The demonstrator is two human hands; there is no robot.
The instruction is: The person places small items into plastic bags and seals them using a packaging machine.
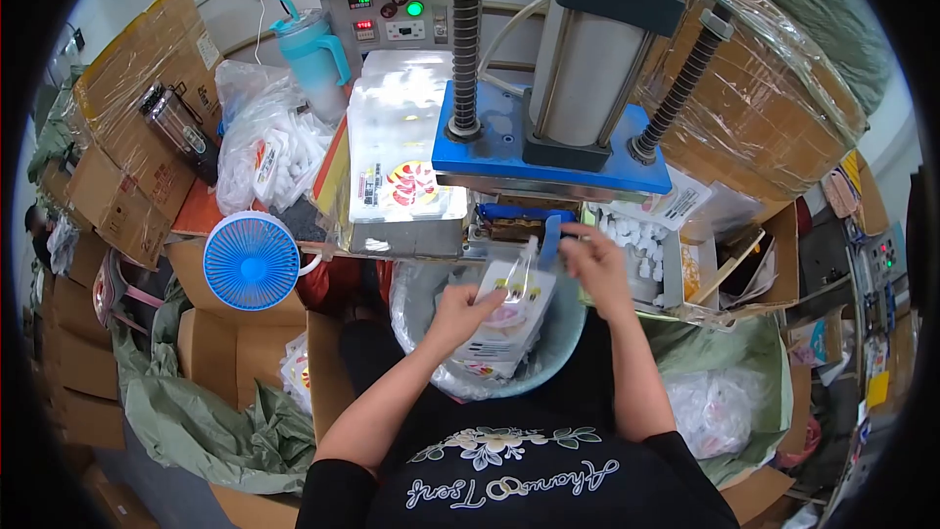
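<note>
My left hand (464,317) is closed on the edge of a clear-and-white printed spout pouch (509,306), with its thumb flat across the front. The pouch's spout points up toward the press. More pouches (487,364) lie beneath it in a light-blue tub (560,358) between my knees. My right hand (601,272) is raised at the tub's right side and slightly blurred, its fingertips right beside a blue strip (550,241) near the spout. I cannot tell whether those fingers grip the strip.
A press with a blue plate (548,152) stands ahead. Stacked flat pouches (403,152) lie to its left, beside a blue fan (252,262). White spout parts (632,240) fill a tray at the right. Open cartons (230,353) and a lined box of plastic (713,416) flank me.
</note>
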